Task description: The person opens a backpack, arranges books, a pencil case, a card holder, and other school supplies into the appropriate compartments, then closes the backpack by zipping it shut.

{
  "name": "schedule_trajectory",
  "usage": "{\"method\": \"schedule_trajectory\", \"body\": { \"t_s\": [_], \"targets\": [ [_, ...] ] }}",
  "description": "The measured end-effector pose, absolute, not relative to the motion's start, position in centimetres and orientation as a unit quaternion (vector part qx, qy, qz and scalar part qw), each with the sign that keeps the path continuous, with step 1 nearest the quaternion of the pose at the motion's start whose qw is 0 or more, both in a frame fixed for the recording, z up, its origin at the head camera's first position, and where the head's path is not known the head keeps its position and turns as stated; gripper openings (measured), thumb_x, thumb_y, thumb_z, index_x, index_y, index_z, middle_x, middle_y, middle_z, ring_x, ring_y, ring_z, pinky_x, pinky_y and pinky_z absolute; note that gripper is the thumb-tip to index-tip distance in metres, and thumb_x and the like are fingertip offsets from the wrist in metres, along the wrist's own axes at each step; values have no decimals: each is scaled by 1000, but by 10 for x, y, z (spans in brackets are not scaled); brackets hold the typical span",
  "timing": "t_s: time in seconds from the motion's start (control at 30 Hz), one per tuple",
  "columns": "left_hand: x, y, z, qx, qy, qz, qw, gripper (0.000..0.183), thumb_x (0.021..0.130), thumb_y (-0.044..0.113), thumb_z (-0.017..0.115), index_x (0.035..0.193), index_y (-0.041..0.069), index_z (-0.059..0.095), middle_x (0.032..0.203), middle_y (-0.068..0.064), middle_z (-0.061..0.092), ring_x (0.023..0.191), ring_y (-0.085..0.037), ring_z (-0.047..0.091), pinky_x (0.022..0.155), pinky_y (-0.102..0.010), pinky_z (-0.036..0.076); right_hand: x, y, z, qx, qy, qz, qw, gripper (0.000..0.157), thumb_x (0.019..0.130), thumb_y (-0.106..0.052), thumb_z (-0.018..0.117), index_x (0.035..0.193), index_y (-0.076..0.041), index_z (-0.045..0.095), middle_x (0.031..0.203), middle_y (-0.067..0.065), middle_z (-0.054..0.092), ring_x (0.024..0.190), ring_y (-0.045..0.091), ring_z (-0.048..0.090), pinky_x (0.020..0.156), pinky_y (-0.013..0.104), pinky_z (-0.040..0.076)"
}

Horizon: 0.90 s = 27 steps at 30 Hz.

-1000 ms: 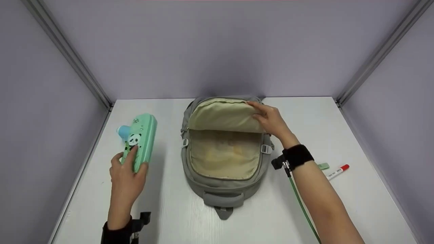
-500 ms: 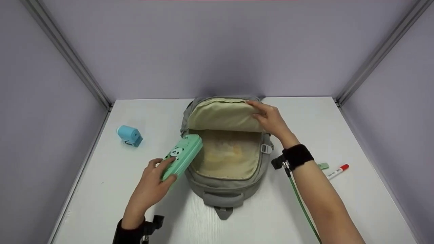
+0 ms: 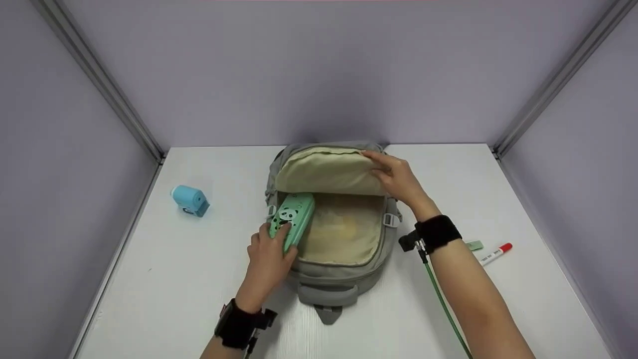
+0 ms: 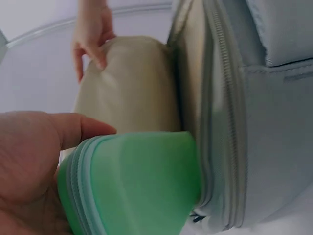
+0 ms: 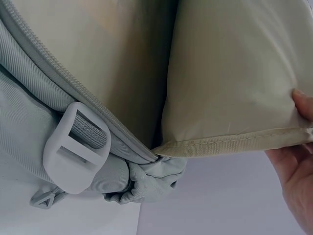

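Note:
A grey backpack (image 3: 329,271) lies on the table with its front compartment unzipped, showing a cream lining. My left hand (image 3: 269,257) grips the near end of a mint-green pencil case (image 3: 296,214) with a panda on it. The case slants over the left side of the opening, its far end close to the raised flap (image 3: 329,172). In the left wrist view the thumb lies along the zipped edge of the pencil case (image 4: 142,181). My right hand (image 3: 396,179) pinches the flap's upper right edge and holds it up; the right wrist view shows thumb and fingers on either side of the flap (image 5: 230,83).
A blue pencil-sharpener-like object (image 3: 190,199) stands on the left of the white table. Right of the backpack, partly behind the right forearm, lie a red-capped marker (image 3: 496,253) and a small green block (image 3: 475,245). Grey panels enclose the table.
My left hand has carried the pencil case from the left side of the table rightward to the backpack's opening, uncovering the blue object. The right hand keeps holding the flap in place.

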State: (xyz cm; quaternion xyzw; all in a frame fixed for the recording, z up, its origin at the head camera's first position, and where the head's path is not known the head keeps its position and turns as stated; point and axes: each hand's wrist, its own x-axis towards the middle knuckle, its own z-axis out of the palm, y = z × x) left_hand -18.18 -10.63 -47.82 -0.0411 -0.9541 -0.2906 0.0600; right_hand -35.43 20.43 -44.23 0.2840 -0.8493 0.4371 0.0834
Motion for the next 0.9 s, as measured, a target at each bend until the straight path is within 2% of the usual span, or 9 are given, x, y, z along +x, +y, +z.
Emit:
{"method": "schedule_trajectory", "body": {
  "t_s": [0.33, 0.5, 0.7, 0.77, 0.9],
  "targets": [
    [-208, -79, -500, -57, -966, -202, 154, 48, 88, 25, 74, 131, 9, 61, 129, -37, 46, 108, -55, 50, 78, -62, 46, -353, 205, -439, 292, -842, 444, 88, 45, 94, -1, 63, 138, -14, 59, 135, 4, 59, 121, 23, 57, 97, 38, 46],
    [-224, -70, -507, -56, -966, -172, 184, 50, 85, 26, 78, 129, 8, 63, 124, -36, 49, 105, -55, 52, 82, -62, 45, -352, 206, -438, 290, -839, 453, 87, 44, 94, -1, 64, 136, -12, 60, 134, 4, 60, 123, 20, 55, 98, 36, 45],
    [-238, -64, -516, -51, -973, -153, 165, 52, 88, 32, 74, 133, 11, 60, 128, -34, 48, 109, -54, 52, 89, -62, 43, -354, 206, -439, 288, -834, 460, 94, 45, 93, 0, 65, 136, -15, 61, 134, 1, 60, 123, 20, 56, 97, 37, 45],
    [-238, -64, -519, -53, -975, -156, 150, 54, 89, 33, 73, 135, 11, 57, 131, -34, 46, 113, -54, 50, 90, -62, 43, -354, 206, -440, 288, -834, 460, 99, 45, 93, -1, 65, 136, -15, 61, 133, 1, 61, 122, 20, 56, 98, 37, 45],
    [-228, -70, -523, -81, -973, -149, 156, 55, 86, 33, 77, 133, 10, 59, 130, -33, 46, 113, -51, 50, 89, -60, 45, -355, 205, -441, 281, -836, 461, 96, 45, 93, -1, 65, 136, -14, 61, 133, 2, 61, 122, 20, 57, 97, 36, 45]
  ]
}}
